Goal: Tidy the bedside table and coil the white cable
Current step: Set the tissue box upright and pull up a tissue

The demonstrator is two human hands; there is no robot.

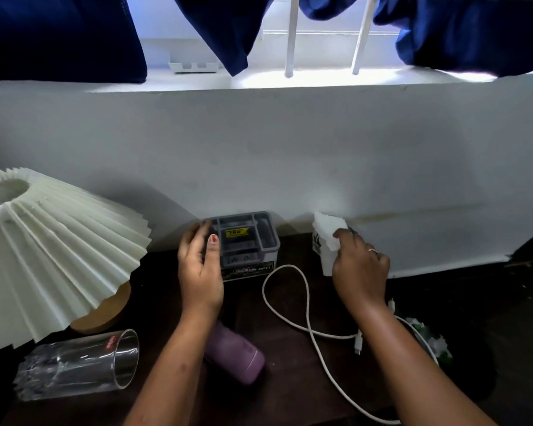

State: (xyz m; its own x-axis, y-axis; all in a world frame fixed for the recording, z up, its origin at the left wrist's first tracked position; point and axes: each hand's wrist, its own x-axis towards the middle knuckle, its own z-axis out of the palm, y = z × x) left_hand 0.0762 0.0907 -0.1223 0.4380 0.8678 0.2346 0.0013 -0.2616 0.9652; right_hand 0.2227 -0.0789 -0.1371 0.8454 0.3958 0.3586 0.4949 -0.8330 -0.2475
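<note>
Landmark: we take the grey box (246, 244), standing at the back of the dark table (277, 358) against the white wall, as our reference for every place below.

Left hand: our left hand (199, 272) rests against the left side of the grey box, fingers bent round its edge and thumb on its top rim — it reads as a light hold on the box, not a lift.

Right hand: our right hand (359, 267) is well to the right of the grey box, fingers closed on white tissue (328, 230) that sticks up from a white holder (325, 256) by the wall.

White cable: the white cable (305, 302) lies loose on the table, uncoiled; its loop starts just in front of the grey box's right corner, crosses over itself and runs away from the box toward us and to the right.

Cable ends: two plug ends (358, 342) lie near our right forearm, in front and to the right of the box.

Long axis: the cable trends diagonally — from the box's front right corner down to the near right edge of the table.

Nearer hand: we judge the right hand nearer; the loop lies between the two hands but closer to the right wrist, and the plugs are beside that forearm.

Coming move: we judge the coiling not yet begun, and both hands must first let go.

Other clutter: a glass (77, 365) on its side and a lilac bottle (236, 355) lie in front of the box, a pleated lamp (56, 247) to its left.
</note>
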